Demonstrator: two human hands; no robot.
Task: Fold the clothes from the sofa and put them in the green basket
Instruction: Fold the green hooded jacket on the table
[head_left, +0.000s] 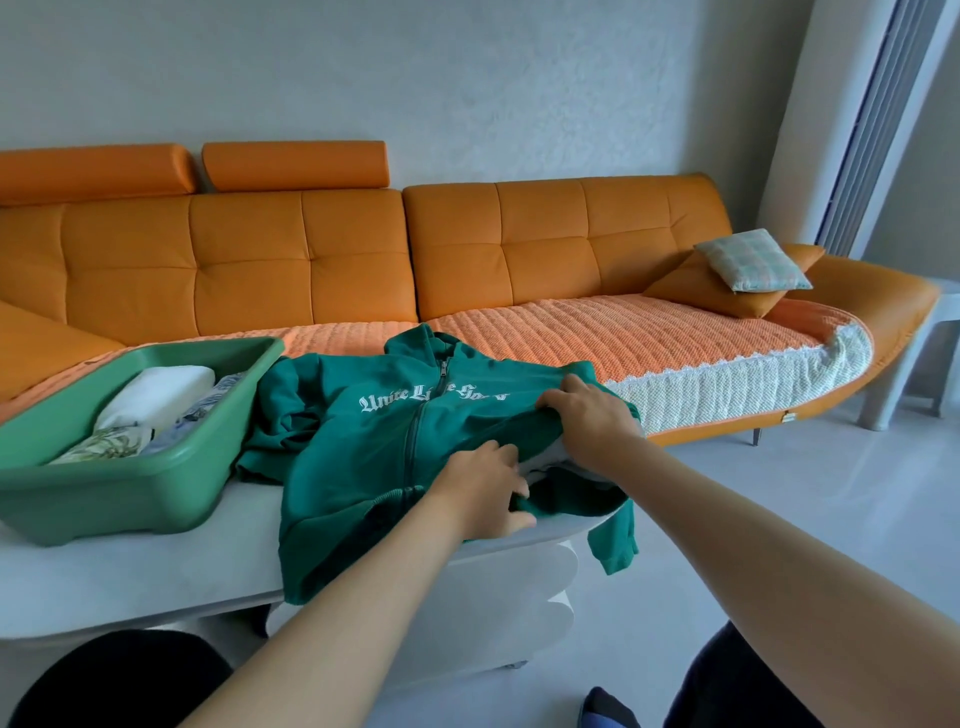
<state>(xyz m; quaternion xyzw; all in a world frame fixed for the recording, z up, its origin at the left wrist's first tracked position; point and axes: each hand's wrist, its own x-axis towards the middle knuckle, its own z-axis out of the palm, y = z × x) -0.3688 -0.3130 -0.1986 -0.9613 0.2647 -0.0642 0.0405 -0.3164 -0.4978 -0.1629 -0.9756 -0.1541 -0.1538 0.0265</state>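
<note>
A dark green zip hoodie (374, 447) with white lettering lies spread on the white table (130, 582), front up, one sleeve hanging over the table's right edge. My left hand (485, 491) grips the hoodie's lower right part, thumb curled under the fabric. My right hand (587, 415) holds the folded right side near the shoulder, fingers curled over the cloth. The green basket (130, 488) stands on the table at the left, with folded white and patterned clothes (156, 405) inside.
The orange sofa (311, 260) runs behind the table, its seat under an orange quilted cover. Two cushions (748, 265) lie at its right end. A white side table (914, 364) stands at far right. My knees show at the bottom.
</note>
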